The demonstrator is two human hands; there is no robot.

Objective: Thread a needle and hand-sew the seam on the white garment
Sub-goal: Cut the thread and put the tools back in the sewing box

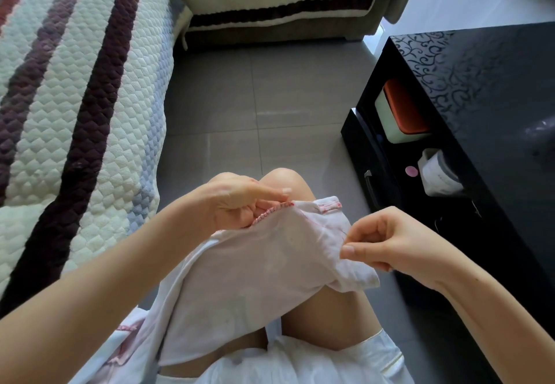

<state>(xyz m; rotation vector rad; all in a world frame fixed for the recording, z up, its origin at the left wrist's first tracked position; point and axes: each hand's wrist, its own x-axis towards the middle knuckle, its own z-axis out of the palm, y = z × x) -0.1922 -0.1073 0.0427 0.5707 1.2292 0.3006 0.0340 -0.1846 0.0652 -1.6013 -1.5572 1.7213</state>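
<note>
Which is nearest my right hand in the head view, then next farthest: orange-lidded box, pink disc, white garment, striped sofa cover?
1. white garment, pinched by the right hand.
2. pink disc, on the black table shelf, right.
3. orange-lidded box, farther back on that shelf.
4. striped sofa cover, far left.

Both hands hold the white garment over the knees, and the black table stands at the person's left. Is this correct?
No. The head view shows the black table at the person's right; left hand and right hand do hold the white garment.
</note>
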